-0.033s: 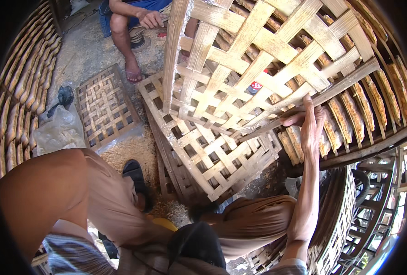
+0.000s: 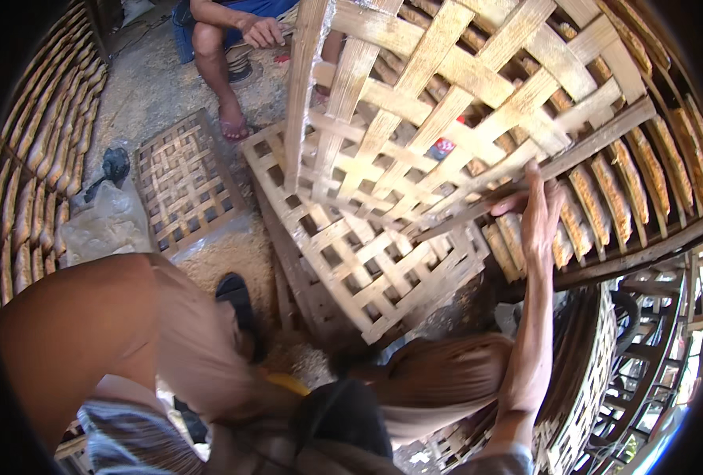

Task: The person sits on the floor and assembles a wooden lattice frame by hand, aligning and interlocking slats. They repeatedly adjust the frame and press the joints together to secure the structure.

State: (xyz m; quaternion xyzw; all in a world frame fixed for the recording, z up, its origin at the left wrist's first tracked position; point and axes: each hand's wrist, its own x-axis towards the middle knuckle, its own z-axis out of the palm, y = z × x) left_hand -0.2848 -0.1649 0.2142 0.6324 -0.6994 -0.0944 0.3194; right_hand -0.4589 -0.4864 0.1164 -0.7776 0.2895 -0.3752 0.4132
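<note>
A woven bamboo tray (image 2: 454,99) with a wooden frame stands tilted up on edge. My right hand (image 2: 540,210) is closed on its lower frame edge, thumb and forefinger against the wood. Below it, another woven bamboo tray (image 2: 367,261) lies on top of a stack. My left arm (image 2: 74,324) bends large across the lower left, and its hand is out of view. Through the raised tray's gaps a small red and blue item (image 2: 442,148) shows; its kind is unclear.
Slatted racks with pale, browned slabs stand left (image 2: 39,150) and right (image 2: 604,198). A woven panel (image 2: 185,186) and a clear plastic bag (image 2: 110,226) lie on the floor. A seated person's hand (image 2: 263,32) is at the top. More trays (image 2: 585,364) stack at lower right.
</note>
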